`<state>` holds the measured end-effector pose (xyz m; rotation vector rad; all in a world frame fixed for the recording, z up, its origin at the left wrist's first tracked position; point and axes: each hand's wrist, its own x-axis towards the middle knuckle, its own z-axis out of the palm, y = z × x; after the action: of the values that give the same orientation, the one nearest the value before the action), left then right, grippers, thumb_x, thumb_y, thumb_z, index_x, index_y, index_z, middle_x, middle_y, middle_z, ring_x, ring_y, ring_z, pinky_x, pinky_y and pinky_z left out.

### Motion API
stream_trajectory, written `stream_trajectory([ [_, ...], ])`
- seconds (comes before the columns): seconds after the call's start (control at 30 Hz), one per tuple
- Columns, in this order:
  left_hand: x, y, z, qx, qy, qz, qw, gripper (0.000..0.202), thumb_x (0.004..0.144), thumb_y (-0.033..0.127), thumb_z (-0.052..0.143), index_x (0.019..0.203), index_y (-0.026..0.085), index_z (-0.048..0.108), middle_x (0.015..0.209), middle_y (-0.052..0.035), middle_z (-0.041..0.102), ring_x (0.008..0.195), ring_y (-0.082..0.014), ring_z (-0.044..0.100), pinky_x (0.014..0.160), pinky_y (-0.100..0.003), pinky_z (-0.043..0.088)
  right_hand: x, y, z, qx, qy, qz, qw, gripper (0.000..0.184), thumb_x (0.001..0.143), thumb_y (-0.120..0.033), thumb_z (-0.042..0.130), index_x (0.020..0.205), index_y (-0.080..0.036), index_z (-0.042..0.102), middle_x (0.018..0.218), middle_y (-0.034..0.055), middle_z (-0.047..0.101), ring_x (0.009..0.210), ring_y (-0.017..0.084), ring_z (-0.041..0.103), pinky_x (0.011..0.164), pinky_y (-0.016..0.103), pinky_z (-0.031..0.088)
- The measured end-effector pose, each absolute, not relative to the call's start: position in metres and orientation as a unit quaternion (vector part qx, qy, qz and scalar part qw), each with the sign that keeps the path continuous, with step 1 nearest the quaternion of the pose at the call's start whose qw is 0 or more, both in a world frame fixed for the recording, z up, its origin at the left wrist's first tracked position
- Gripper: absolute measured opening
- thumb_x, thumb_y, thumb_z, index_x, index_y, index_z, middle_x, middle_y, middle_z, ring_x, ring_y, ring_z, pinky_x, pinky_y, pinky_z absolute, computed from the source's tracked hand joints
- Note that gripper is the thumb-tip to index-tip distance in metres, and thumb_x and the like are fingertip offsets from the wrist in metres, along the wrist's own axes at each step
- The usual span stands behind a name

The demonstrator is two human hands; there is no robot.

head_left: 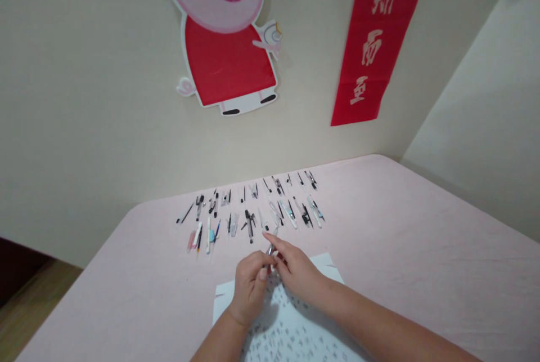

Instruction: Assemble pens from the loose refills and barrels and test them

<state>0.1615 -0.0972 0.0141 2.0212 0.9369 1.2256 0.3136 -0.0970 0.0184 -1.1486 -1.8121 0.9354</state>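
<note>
Both my hands meet over a white printed sheet (291, 328) on a pink tablecloth (400, 249). My left hand (250, 286) is curled, its fingertips pinching the lower end of a small pen (271, 245). My right hand (295, 269) pinches the same pen from the other side, index finger stretched toward the pen's tip. The pen points up and away from me. Just beyond it lie rows of disassembled pens and pen parts (253, 210).
The pen parts stretch in two rows from a black refill (184, 214) at the left to clear barrels (314, 210) at the right. A cartoon pig cutout (228, 35) and a red banner (375, 41) hang on the wall behind. The table's left edge drops to a wooden floor (29, 300).
</note>
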Motion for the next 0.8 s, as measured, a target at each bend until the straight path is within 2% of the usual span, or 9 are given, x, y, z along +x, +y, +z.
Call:
stream_trajectory([
  [0.13, 0.163, -0.096, 0.015, 0.775, 0.326, 0.44, 0.316, 0.051, 0.089, 0.054, 0.03, 0.088, 0.017, 0.066, 0.072, -0.0065, 0.061, 0.069, -0.0186, 0.056, 0.066, -0.03, 0.044, 0.309, -0.093, 0.011, -0.459, -0.685, 0.388, 0.413, 0.077, 0.064, 0.005, 0.04, 0.133, -0.027, 0.045, 0.109, 0.0051, 0.059, 0.078, 0.014, 0.055, 0.08, 0.029, 0.046],
  [0.23, 0.164, -0.096, 0.014, 0.773, 0.318, 0.429, 0.344, 0.051, 0.088, 0.054, 0.032, 0.105, 0.017, 0.064, 0.084, -0.0087, 0.063, 0.078, -0.0204, 0.057, 0.071, -0.033, 0.045, 0.31, -0.088, 0.009, -0.472, -0.652, 0.408, 0.43, 0.075, 0.061, 0.005, 0.038, 0.129, -0.026, 0.049, 0.111, 0.0053, 0.058, 0.067, 0.01, 0.055, 0.072, 0.026, 0.047],
  [0.33, 0.165, -0.098, 0.012, 0.749, 0.327, 0.438, 0.374, 0.054, 0.088, 0.054, 0.034, 0.122, 0.017, 0.055, 0.091, -0.0087, 0.062, 0.082, -0.0207, 0.057, 0.074, -0.034, 0.045, 0.313, -0.083, 0.01, -0.489, -0.62, 0.414, 0.453, 0.06, 0.068, 0.001, 0.038, 0.121, -0.023, 0.052, 0.106, 0.0052, 0.061, 0.059, 0.008, 0.053, 0.064, 0.025, 0.048],
  [0.43, 0.167, -0.098, 0.007, 0.704, 0.347, 0.461, 0.414, 0.057, 0.087, 0.057, 0.034, 0.128, 0.019, 0.048, 0.082, -0.0039, 0.058, 0.07, -0.0163, 0.056, 0.065, -0.03, 0.046, 0.317, -0.079, 0.013, -0.514, -0.577, 0.409, 0.486, 0.039, 0.075, -0.009, 0.041, 0.11, -0.02, 0.054, 0.097, 0.0048, 0.063, 0.062, 0.011, 0.055, 0.058, 0.025, 0.048],
  [0.57, 0.169, -0.093, 0.003, 0.601, 0.391, 0.516, 0.469, 0.05, 0.087, 0.058, 0.036, 0.117, 0.02, 0.049, 0.075, 0.0009, 0.055, 0.054, -0.0105, 0.049, 0.05, -0.023, 0.044, 0.318, -0.081, 0.021, -0.526, -0.495, 0.445, 0.53, 0.023, 0.083, -0.029, 0.043, 0.104, -0.02, 0.05, 0.086, 0.0041, 0.062, 0.057, 0.012, 0.053, 0.044, 0.022, 0.043],
  [0.7, 0.17, -0.087, 0.004, 0.514, 0.421, 0.561, 0.494, 0.045, 0.085, 0.058, 0.04, 0.101, 0.019, 0.054, 0.067, 0.0031, 0.053, 0.05, -0.0096, 0.049, 0.047, -0.021, 0.043, 0.312, -0.09, 0.03, -0.502, -0.484, 0.439, 0.566, 0.037, 0.087, -0.048, 0.042, 0.105, -0.018, 0.054, 0.066, -0.0003, 0.058, 0.052, 0.011, 0.05, 0.046, 0.021, 0.04],
  [0.8, 0.169, -0.084, 0.004, 0.464, 0.434, 0.579, 0.511, 0.044, 0.083, 0.059, 0.042, 0.092, 0.018, 0.055, 0.064, 0.0037, 0.053, 0.048, -0.0093, 0.049, 0.043, -0.02, 0.041, 0.302, -0.097, 0.029, -0.487, -0.482, 0.461, 0.564, 0.048, 0.084, -0.059, 0.044, 0.095, -0.015, 0.061, 0.058, -0.0011, 0.055, 0.047, 0.009, 0.048, 0.046, 0.021, 0.039],
])
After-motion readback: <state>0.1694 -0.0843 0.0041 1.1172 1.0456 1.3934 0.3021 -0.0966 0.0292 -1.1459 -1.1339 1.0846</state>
